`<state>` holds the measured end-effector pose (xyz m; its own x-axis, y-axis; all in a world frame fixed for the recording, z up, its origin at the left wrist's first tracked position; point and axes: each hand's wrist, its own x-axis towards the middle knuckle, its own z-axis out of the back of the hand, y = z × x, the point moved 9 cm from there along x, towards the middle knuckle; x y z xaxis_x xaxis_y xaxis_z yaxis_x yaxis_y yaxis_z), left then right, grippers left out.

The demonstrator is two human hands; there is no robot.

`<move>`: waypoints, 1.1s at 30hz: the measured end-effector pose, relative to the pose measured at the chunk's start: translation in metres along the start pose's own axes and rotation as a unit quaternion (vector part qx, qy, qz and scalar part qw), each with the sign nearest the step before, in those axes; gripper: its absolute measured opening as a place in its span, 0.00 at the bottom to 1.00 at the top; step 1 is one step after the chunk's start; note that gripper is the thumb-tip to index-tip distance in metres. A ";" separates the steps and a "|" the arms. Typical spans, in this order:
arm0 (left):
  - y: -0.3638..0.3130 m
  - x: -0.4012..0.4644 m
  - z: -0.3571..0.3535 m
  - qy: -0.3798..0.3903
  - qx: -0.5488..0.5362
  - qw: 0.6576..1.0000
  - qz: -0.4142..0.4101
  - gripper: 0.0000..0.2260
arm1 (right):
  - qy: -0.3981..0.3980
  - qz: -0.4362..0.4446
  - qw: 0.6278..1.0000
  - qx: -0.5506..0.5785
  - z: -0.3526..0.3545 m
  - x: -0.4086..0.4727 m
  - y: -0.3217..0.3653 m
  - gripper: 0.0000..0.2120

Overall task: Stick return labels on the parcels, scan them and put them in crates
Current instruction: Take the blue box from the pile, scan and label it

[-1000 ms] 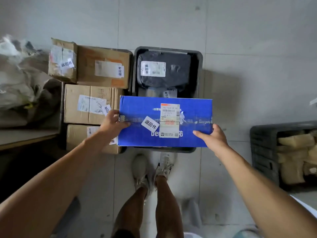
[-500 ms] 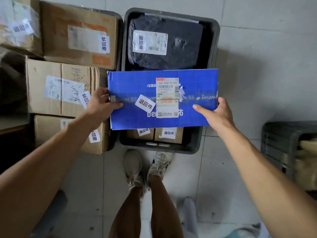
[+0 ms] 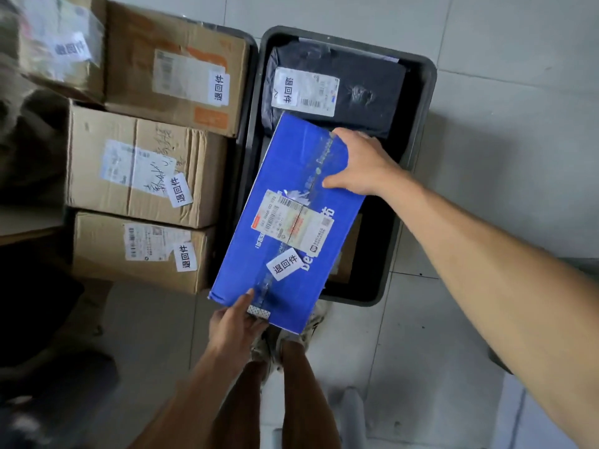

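Two hands grip one blue parcel over the dark crate: left hand at its near end, right hand at its far end. Its white return label reads 退回件.

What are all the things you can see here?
blue box: 1, blue, held slanted over the crate
crate: 1, dark grey, on the floor
black parcel: 1, black, at the crate's far end
brown boxes: 4, brown, labelled, left of the crate
floor: 1, pale grey tiles
shoes: 2, pale, under the blue box
legs: 2, bare, bottom middle
left hand: 1, grips the blue box's near end
right hand: 1, grips its far end
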<state>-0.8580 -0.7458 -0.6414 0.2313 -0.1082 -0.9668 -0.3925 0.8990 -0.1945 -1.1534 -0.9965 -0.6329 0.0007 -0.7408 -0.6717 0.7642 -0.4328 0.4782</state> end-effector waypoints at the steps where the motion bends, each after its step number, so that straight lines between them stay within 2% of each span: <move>1: 0.001 0.001 0.000 -0.008 -0.013 1.000 0.000 0.10 | 0.005 0.015 1.000 -0.014 -0.002 0.009 0.013 0.43; 4: 0.004 0.003 -0.012 0.002 -0.041 0.999 0.001 0.09 | 0.001 0.056 0.997 -0.050 0.001 0.034 0.047 0.45; 7: 0.005 0.010 -0.031 0.020 -0.074 0.997 0.014 0.10 | -0.019 0.067 0.995 -0.071 0.010 0.052 0.060 0.43; 11: 0.004 0.029 -0.038 -0.017 -0.093 0.995 0.020 0.10 | -0.020 0.062 0.996 -0.066 0.005 0.064 0.038 0.46; 16: 0.012 0.048 -0.030 -0.053 -0.059 0.996 0.030 0.05 | 0.018 0.035 0.993 -0.108 -0.038 0.068 0.004 0.50; 19: 0.006 0.057 -0.026 -0.065 -0.065 0.995 0.031 0.10 | -0.022 0.048 0.993 -0.106 -0.040 0.059 0.003 0.50; 21: 0.005 0.058 -0.024 -0.066 -0.070 0.995 0.033 0.14 | -0.101 0.033 0.987 -0.124 -0.029 0.048 0.005 0.51; 23: 0.007 0.057 -0.025 -0.061 -0.070 0.995 0.040 0.15 | -0.170 -0.088 0.980 -0.058 -0.022 0.036 -0.015 0.53; 24: 0.008 0.056 -0.026 -0.056 -0.068 0.995 0.042 0.13 | -0.170 -0.173 0.970 0.035 -0.030 0.028 -0.031 0.50; 26: 0.005 0.053 -0.028 -0.043 -0.064 0.996 0.039 0.06 | -0.130 -0.287 0.915 0.252 -0.066 0.014 -0.051 0.30; 27: 0.003 0.053 -0.028 -0.040 -0.060 0.997 0.036 0.03 | -0.118 -0.297 0.898 0.301 -0.080 0.009 -0.053 0.22; 28: 0.001 0.053 -0.027 -0.039 -0.057 0.997 0.035 0.02 | -0.114 -0.284 0.900 0.311 -0.088 0.008 -0.055 0.18; 30: -0.002 0.057 -0.028 -0.030 -0.043 0.998 0.037 0.02 | -0.122 -0.233 0.913 0.313 -0.093 0.008 -0.057 0.16; 33: -0.005 0.061 -0.025 -0.015 -0.019 0.999 0.041 0.02 | -0.088 -0.176 0.923 0.332 -0.100 0.005 -0.050 0.17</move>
<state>-0.8646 -0.7674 -0.7040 0.2236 -0.0209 -0.9744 -0.4449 0.8873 -0.1212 -1.1271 -0.9274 -0.7162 -0.3216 -0.5411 -0.7770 0.1336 -0.8383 0.5285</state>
